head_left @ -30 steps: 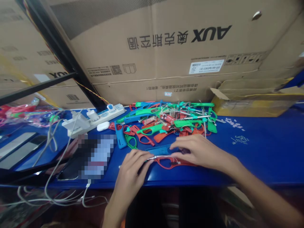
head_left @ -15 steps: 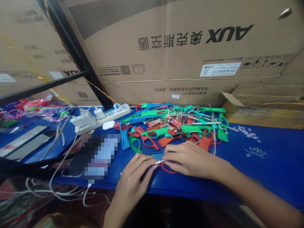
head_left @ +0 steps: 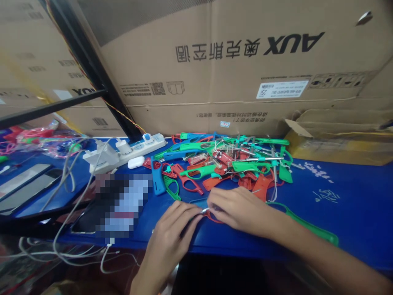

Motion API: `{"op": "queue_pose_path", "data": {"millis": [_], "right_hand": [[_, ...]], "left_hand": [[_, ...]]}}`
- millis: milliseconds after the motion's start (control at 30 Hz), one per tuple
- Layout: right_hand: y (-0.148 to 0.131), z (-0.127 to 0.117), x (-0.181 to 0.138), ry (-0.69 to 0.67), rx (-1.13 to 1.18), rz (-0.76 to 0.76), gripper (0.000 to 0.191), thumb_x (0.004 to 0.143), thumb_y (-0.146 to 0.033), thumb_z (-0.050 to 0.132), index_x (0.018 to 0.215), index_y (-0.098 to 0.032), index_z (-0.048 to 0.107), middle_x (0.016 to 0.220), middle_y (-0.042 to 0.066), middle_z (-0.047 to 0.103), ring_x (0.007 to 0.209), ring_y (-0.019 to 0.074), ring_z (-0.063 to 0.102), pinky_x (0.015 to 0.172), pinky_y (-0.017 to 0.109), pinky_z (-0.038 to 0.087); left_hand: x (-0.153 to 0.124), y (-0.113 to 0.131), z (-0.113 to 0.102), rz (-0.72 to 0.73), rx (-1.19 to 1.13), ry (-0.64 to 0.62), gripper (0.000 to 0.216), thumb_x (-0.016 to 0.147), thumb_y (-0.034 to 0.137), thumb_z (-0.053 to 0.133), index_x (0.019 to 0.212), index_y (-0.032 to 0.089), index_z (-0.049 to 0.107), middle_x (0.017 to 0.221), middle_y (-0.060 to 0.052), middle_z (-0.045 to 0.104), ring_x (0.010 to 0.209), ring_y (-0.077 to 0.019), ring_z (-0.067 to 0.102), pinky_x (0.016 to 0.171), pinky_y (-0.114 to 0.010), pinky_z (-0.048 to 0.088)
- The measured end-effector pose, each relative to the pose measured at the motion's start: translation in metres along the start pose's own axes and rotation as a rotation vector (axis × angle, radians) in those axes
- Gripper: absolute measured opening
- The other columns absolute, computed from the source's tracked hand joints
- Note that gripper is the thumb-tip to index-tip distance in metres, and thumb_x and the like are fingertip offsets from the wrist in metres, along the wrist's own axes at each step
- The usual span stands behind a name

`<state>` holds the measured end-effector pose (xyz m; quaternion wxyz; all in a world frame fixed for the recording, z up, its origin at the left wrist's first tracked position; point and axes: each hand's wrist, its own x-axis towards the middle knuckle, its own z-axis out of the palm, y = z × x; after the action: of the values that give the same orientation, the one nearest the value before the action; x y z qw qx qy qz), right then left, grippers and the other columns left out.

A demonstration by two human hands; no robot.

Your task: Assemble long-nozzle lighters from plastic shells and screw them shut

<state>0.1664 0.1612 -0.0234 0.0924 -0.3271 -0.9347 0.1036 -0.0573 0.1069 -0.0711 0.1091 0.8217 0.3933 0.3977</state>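
Observation:
My left hand (head_left: 173,231) rests at the front edge of the blue table (head_left: 353,213), its fingertips pinched on a small shiny metal piece (head_left: 204,211). My right hand (head_left: 238,211) meets it from the right, fingers curled down over a red plastic handle (head_left: 212,217), most of which is hidden under the palm. A long green plastic handle (head_left: 307,226) lies flat beside my right forearm. Just behind the hands is a heap of red, green and blue plastic handles and metal rods (head_left: 227,162).
A white power strip (head_left: 129,149) with plugs and cables lies at the back left, a white earbud case (head_left: 136,162) beside it. A phone (head_left: 116,205) lies left of my hands. Large cardboard boxes (head_left: 245,73) wall the back; an open carton (head_left: 337,143) sits right.
My right hand slid left over the red handle, so the hands are closer together and less red shows. A green handle has come into view by my right forearm.

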Motion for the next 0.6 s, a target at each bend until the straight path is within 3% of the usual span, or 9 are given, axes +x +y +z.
{"op": "queue_pose_path", "data": {"millis": [133, 300, 600], "right_hand": [[0.0003, -0.0014, -0.0002, -0.017, 0.144, 0.066, 0.007, 0.098, -0.022, 0.056, 0.101, -0.021, 0.062, 0.102, 0.000, 0.072, 0.078, 0.0152, 0.063, 0.063, 0.029, 0.034], [-0.0001, 0.0011, 0.0001, -0.036, 0.095, 0.076, 0.020, 0.100, -0.025, 0.055, 0.117, -0.022, 0.065, 0.113, 0.004, 0.071, 0.089, 0.0197, 0.068, 0.065, 0.030, 0.036], [0.0001, 0.0003, 0.0015, -0.056, 0.148, 0.081, 0.015, 0.102, -0.026, 0.054, 0.107, -0.022, 0.067, 0.110, 0.003, 0.069, 0.088, 0.0177, 0.067, 0.067, 0.029, 0.039]], "left_hand": [[0.0003, 0.0010, 0.0001, -0.030, -0.007, 0.001, 0.021, 0.096, 0.009, 0.063, 0.115, 0.020, 0.067, 0.105, -0.006, 0.072, 0.096, -0.0190, 0.064, 0.089, -0.036, 0.052], [0.0007, 0.0003, -0.0009, -0.026, -0.005, -0.016, 0.022, 0.097, 0.010, 0.062, 0.116, 0.020, 0.067, 0.106, -0.007, 0.073, 0.098, -0.0201, 0.065, 0.090, -0.037, 0.054], [-0.0001, 0.0010, -0.0013, -0.030, -0.011, -0.015, 0.021, 0.097, 0.009, 0.062, 0.114, 0.020, 0.068, 0.105, -0.007, 0.073, 0.097, -0.0202, 0.065, 0.089, -0.037, 0.053]]}}
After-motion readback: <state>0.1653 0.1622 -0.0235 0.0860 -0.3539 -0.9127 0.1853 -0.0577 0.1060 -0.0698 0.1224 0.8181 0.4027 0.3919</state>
